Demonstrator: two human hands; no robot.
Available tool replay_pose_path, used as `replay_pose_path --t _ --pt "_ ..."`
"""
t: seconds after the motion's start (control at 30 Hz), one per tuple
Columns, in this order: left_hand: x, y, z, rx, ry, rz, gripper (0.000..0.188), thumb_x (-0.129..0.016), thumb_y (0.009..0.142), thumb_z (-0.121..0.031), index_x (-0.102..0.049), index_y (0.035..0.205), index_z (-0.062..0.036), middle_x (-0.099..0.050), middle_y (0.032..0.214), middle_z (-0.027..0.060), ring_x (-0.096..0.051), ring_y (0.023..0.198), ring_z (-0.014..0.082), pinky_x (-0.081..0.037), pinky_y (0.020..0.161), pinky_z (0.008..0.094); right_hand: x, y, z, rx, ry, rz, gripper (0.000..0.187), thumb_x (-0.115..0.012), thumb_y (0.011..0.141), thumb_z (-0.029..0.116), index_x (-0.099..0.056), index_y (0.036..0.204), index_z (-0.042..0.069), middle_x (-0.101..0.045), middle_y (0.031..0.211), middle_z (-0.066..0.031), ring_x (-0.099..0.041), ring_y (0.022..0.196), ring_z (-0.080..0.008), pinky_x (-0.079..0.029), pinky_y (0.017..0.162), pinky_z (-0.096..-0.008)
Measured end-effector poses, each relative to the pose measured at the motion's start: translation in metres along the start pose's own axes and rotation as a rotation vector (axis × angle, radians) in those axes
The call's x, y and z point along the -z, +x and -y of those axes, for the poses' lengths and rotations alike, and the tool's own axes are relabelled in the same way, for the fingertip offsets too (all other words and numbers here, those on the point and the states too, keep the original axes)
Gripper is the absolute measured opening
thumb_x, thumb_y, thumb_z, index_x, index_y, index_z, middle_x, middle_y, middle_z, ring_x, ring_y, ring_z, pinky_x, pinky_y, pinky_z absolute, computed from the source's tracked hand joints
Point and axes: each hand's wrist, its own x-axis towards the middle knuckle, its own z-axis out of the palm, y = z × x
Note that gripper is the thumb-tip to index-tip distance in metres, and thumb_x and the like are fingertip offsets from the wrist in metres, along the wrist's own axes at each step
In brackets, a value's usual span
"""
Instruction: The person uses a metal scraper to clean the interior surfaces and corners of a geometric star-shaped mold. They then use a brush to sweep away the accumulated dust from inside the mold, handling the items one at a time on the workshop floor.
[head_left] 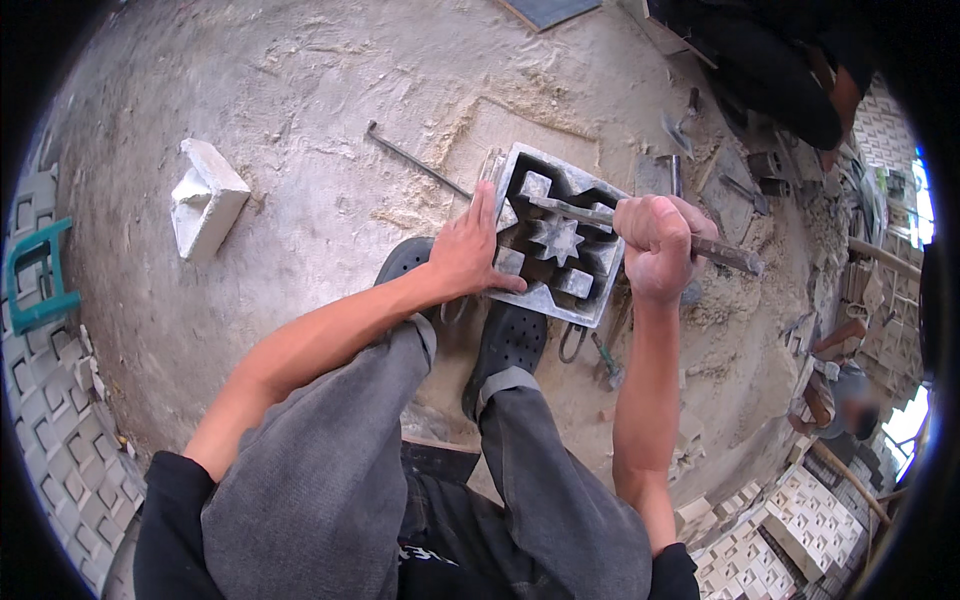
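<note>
A square metal mould (612, 275) with star- and block-shaped raised parts sits tilted in front of me, beyond my shoes. My left hand (468, 248) lies along its left side, fingers stretched out and thumb spread over the near left corner. My right hand (660, 240) is closed around a long, flat, trowel-like tool (728, 254) above the mould's right edge. The tool's thin pale end reaches over the mould's cavities; its thick, rough brown end sticks out to the right. Whether the thin end touches the mould, I cannot tell.
A thin metal rod (415, 162) lies left of the mould. Farther left stands a white cast block (215, 200) near a teal stool (40, 275). Patterned blocks (815, 520) are stacked lower right. Hand tools (745, 192) litter the right side; other people (835, 400) are there too.
</note>
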Motion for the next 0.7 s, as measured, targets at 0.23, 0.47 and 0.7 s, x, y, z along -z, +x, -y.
replay_pose_path --t 0.23,0.47,0.7 --pt "0.005 0.002 -0.012 -0.031 0.069 -0.033 0.143 -0.079 0.057 -0.068 -0.003 0.15 0.01 -0.017 0.155 0.0301 -0.037 0.136 0.0411 -0.041 0.103 0.0502 0.004 0.002 0.0 -0.007 -0.082 -0.024 0.035 -0.053 0.086 0.005 -0.039 0.054 -0.001 -0.039 0.049 0.0003 -0.033 0.043 -0.0078 -0.024 0.042 -0.0293" --pt "0.009 -0.007 -0.014 -0.172 0.3 -0.146 0.112 -0.074 0.066 -0.067 -0.031 0.149 -0.0038 -0.024 0.156 0.021 -0.035 0.139 0.0343 -0.03 0.11 0.0516 -0.005 0.001 -0.001 0.041 -0.169 -0.087 0.034 -0.057 0.085 0.008 -0.045 0.055 -0.002 -0.041 0.048 0.0001 -0.036 0.044 -0.0078 -0.027 0.042 -0.0282" --pt "0.012 -0.01 -0.013 -0.154 0.265 -0.21 0.099 -0.074 0.07 -0.062 -0.038 0.142 -0.0034 -0.036 0.149 0.0184 -0.034 0.14 0.0311 -0.024 0.113 0.0514 -0.021 0.005 0.032 0.046 -0.155 -0.029 0.035 -0.042 0.089 0.003 -0.03 0.055 0.004 -0.029 0.051 0.0009 -0.022 0.045 -0.009 -0.02 0.045 -0.0313"
